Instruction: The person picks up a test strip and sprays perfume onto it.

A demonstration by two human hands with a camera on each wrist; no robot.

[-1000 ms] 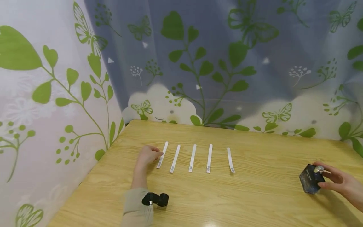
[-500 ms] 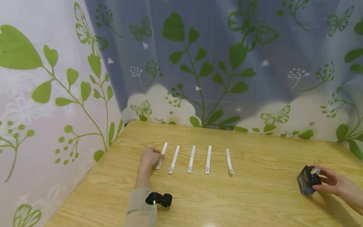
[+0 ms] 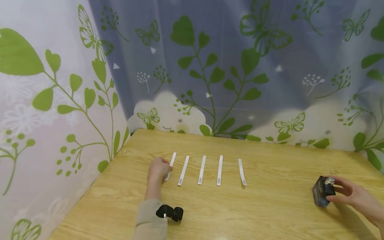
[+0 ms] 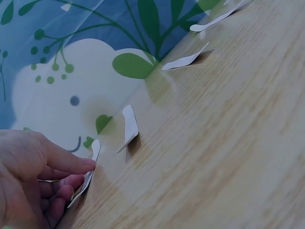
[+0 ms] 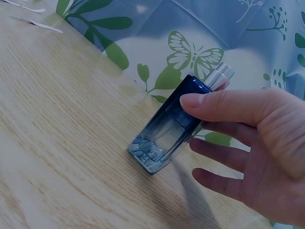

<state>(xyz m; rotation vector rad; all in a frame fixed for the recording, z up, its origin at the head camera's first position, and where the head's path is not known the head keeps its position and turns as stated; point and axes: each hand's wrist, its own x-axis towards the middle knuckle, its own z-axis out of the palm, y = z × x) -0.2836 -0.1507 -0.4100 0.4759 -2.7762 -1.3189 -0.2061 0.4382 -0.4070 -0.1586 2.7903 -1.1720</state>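
On the left of the table, my left hand (image 3: 158, 168) pinches the leftmost white paper strip (image 3: 172, 159) between thumb and fingers. In the left wrist view that strip (image 4: 96, 149) stands partly on edge at my thumb tip, its rounded end showing above. At the right, my right hand (image 3: 349, 193) holds a dark blue glass perfume bottle (image 3: 322, 193) with a silver neck. The right wrist view has the bottle (image 5: 167, 129) tilted, thumb across its upper part, its base close over the table. Two other fingers extend below it.
Several more paper strips, among them one (image 3: 183, 170) beside the left hand and a curved one (image 3: 241, 171) at the row's right end, lie on the wooden table (image 3: 270, 213). A patterned curtain (image 3: 222, 66) stands along the back edge. A black wrist camera (image 3: 169, 212) sits on the left sleeve.
My right hand and the perfume bottle have shifted slightly left, and the bottle has turned a little. My left hand has slid slightly down along the leftmost strip.
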